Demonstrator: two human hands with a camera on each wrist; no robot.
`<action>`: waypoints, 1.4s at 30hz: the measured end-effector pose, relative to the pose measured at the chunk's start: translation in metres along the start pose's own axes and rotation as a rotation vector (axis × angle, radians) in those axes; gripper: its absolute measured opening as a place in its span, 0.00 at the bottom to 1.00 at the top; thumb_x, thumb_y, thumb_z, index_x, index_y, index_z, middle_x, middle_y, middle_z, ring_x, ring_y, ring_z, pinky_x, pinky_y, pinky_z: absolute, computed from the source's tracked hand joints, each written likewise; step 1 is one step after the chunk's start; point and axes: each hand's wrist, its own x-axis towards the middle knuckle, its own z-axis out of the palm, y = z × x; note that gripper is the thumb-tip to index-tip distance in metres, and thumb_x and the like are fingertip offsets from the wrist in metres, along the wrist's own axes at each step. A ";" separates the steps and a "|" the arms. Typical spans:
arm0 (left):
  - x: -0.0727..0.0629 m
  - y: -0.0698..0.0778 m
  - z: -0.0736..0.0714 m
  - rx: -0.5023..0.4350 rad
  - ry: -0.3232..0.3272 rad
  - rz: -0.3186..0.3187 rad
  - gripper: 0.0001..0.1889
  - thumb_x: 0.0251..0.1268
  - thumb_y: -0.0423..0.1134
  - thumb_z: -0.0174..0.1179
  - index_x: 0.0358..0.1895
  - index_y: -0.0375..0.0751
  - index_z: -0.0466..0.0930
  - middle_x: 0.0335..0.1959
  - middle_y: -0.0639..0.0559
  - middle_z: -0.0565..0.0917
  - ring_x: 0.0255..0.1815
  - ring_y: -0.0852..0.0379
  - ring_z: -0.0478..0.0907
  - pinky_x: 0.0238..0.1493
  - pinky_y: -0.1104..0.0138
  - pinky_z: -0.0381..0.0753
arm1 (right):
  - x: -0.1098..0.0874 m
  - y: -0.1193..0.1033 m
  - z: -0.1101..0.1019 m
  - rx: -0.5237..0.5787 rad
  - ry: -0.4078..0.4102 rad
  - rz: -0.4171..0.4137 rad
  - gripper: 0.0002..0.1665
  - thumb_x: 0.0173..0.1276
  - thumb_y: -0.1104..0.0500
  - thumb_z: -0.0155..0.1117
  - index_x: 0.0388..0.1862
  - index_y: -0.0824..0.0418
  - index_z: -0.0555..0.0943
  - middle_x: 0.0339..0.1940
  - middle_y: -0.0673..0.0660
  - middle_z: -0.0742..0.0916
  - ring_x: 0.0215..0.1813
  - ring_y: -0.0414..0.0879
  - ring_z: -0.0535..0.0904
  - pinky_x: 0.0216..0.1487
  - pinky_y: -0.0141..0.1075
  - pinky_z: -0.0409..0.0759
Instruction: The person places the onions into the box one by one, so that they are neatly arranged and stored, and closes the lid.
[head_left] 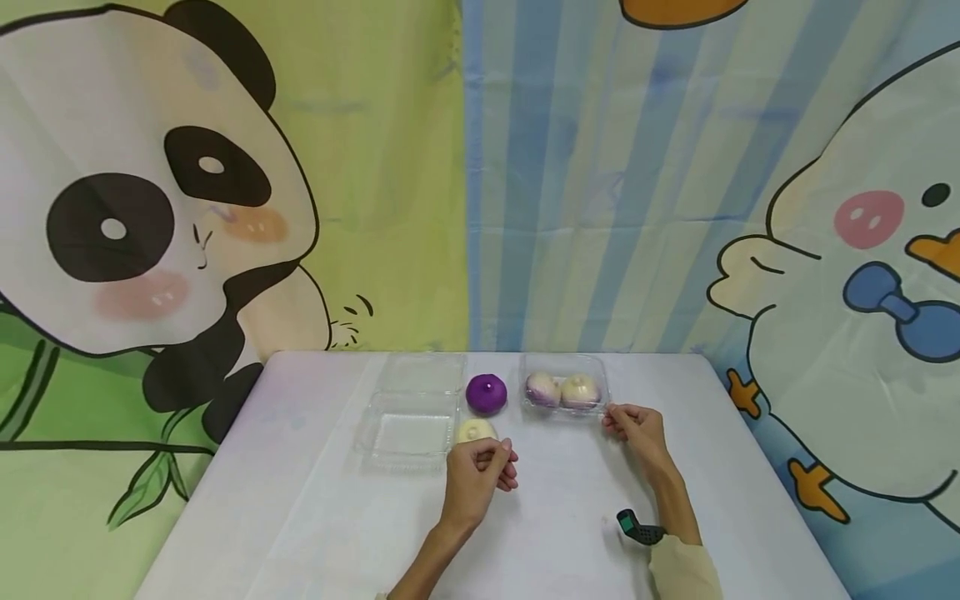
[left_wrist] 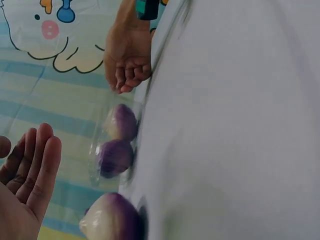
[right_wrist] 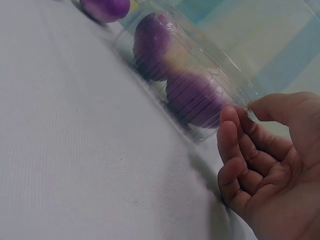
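Note:
My right hand pinches the near right corner of a clear plastic box between thumb and fingertips. Inside that box two purple-and-white onions sit side by side, under clear plastic in the right wrist view. My left hand is over the table, its fingers extended and holding nothing in the left wrist view. Just beyond it is a pale onion, partly covered by the hand in the head view. A deep purple onion rests behind the pale one.
Left of the loose onions a second clear plastic box lies with its lid folded back. The white table ends at a printed curtain behind. A dark device is worn on the right wrist.

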 end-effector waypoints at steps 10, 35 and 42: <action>0.016 0.024 -0.064 0.285 0.274 0.146 0.11 0.79 0.37 0.67 0.34 0.40 0.91 0.26 0.47 0.91 0.23 0.52 0.89 0.25 0.69 0.90 | -0.009 -0.012 0.000 0.014 -0.001 0.032 0.22 0.84 0.57 0.64 0.57 0.79 0.84 0.33 0.53 0.94 0.35 0.40 0.88 0.37 0.31 0.86; 0.029 -0.004 -0.200 0.883 0.574 -0.023 0.12 0.74 0.47 0.69 0.43 0.42 0.94 0.36 0.44 0.95 0.36 0.43 0.92 0.33 0.56 0.80 | -0.001 0.017 0.003 0.035 0.104 -0.026 0.32 0.83 0.44 0.66 0.58 0.76 0.85 0.33 0.46 0.95 0.36 0.37 0.91 0.38 0.27 0.87; 0.028 -0.014 -0.202 0.786 0.536 -0.167 0.17 0.75 0.50 0.69 0.46 0.37 0.94 0.40 0.39 0.95 0.40 0.40 0.92 0.48 0.47 0.80 | -0.013 0.016 0.003 -0.053 0.151 -0.046 0.34 0.81 0.41 0.68 0.58 0.74 0.86 0.38 0.52 0.96 0.39 0.38 0.92 0.42 0.27 0.88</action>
